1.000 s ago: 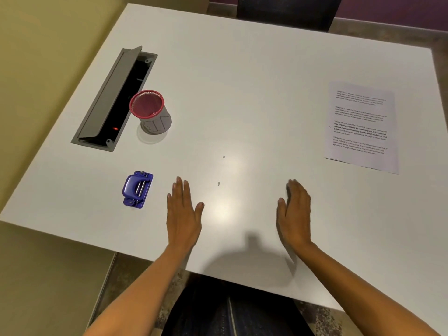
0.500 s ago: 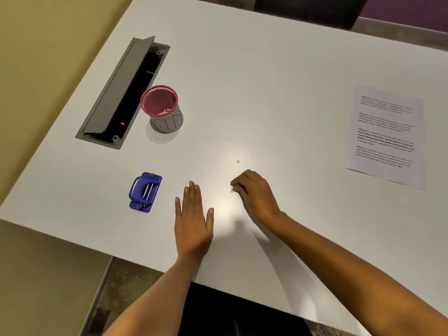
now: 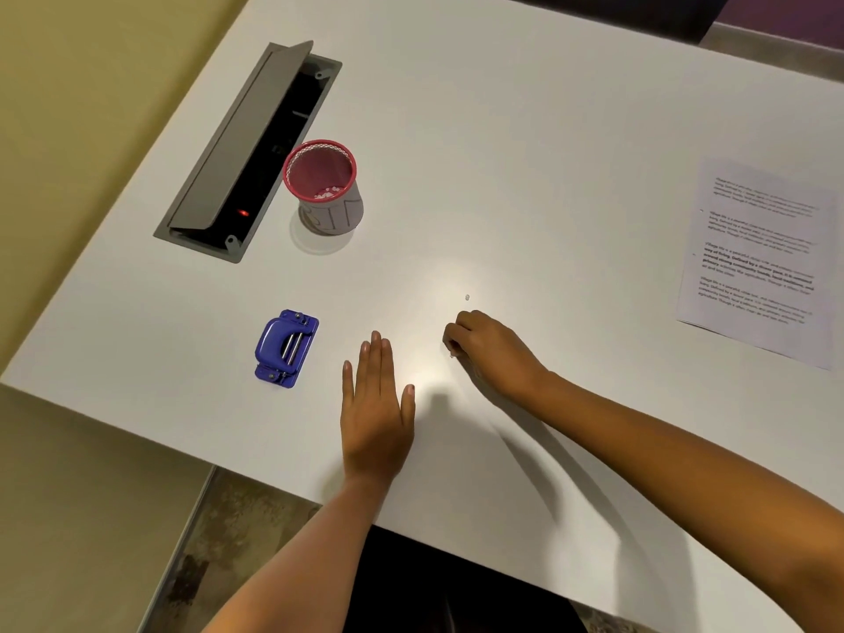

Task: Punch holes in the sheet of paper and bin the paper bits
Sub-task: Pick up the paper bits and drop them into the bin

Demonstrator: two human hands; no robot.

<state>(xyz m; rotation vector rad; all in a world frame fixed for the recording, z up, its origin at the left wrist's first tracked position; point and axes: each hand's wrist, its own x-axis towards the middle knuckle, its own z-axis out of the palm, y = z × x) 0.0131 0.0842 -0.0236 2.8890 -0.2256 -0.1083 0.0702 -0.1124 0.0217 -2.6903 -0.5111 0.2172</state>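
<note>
A printed sheet of paper [image 3: 758, 262] lies flat at the right of the white table [image 3: 525, 143]. A blue hole punch [image 3: 285, 348] rests near the front left. A small mesh bin with a red rim [image 3: 325, 189] stands beyond it, with white paper bits at its bottom. One loose paper bit [image 3: 466, 297] lies mid-table. My right hand [image 3: 491, 349] is curled just in front of that bit, fingertips pinched on a second small paper bit. My left hand [image 3: 374, 408] lies flat and empty on the table, fingers straight.
An open grey cable hatch [image 3: 246, 148] with a red light inside is sunk into the table left of the bin. The table's front edge runs just behind my wrists. A dark chair back stands at the far side.
My right hand crossed from the right to the table's middle and closed its fingertips on the nearer paper bit. My left hand stayed flat.
</note>
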